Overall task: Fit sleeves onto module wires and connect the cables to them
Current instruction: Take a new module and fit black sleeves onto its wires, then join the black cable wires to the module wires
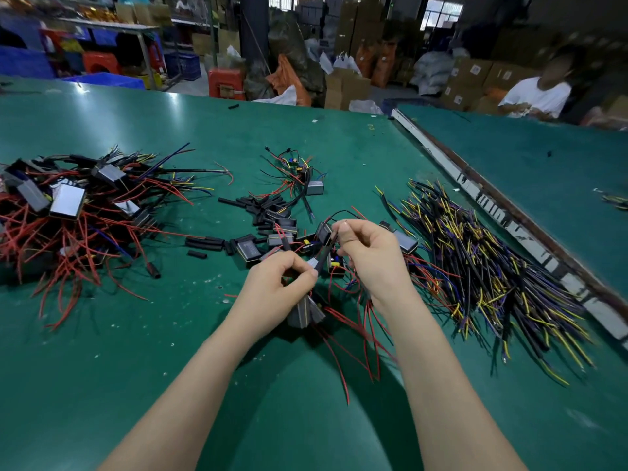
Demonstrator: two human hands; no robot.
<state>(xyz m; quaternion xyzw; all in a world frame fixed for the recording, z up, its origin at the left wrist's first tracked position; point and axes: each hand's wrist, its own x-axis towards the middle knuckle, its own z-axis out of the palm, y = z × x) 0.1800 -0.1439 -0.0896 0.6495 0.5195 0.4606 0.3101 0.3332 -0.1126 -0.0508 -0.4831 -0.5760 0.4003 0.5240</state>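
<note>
Beyond the hands, past the green desk (136, 334), stand a red stool (227, 83), blue crates (185, 65) and stacked cartons (470, 79), while a person in white (538, 96) sits far right.

Two hands, left hand (283, 275) and right hand (365, 248), over one green table (102, 351). Three wire heaps: finished modules (68, 205) far left of the hands, cables (492, 266) right, loose black sleeves (251, 212) just beyond, too many to count.

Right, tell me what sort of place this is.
Probably a factory assembly floor: a long green workbench heaped with modules and cut cables, with stacked cardboard boxes behind.
</note>
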